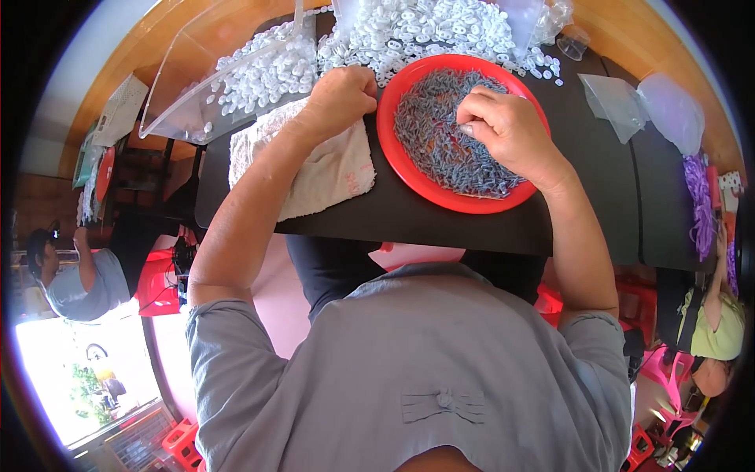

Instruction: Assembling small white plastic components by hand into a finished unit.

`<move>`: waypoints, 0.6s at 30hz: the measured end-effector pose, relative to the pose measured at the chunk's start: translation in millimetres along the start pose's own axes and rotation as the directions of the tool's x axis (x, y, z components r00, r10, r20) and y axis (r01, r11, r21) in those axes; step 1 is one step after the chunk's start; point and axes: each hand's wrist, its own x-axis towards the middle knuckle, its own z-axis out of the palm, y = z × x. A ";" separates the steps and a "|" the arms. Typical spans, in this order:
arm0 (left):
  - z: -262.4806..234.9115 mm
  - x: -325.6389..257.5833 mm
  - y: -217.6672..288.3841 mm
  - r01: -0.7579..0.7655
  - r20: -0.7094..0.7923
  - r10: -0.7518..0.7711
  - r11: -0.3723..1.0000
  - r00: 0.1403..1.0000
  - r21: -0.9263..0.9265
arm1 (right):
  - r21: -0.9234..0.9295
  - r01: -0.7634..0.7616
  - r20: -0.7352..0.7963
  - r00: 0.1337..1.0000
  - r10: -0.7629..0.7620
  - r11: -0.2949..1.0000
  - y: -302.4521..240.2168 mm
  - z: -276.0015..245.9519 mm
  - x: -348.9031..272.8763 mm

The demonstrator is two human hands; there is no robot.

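The right hand (511,130) lay inside the red plate (397,149) on the dark worktop (598,189), its fingers (476,110) curled down into the heap of small grey-blue pieces (440,149); whether they pinched one could not be told. The heap spread from directly under those fingertips toward the person. The left hand (342,98), clenched in a fist, rested just left of the plate's rim beside the white plastic rings (409,31), over a white cloth (322,169). The right hand was nearer the pieces.

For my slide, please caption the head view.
Right hand sorts grey pieces in a red plate; left hand fisted beside it.
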 end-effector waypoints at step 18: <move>-0.1 -2.3 -2.2 -0.028 0.000 0.028 0.999 1.000 -0.023 | 0.509 -0.367 0.101 0.924 0.369 0.779 4.7 -13.9 2.4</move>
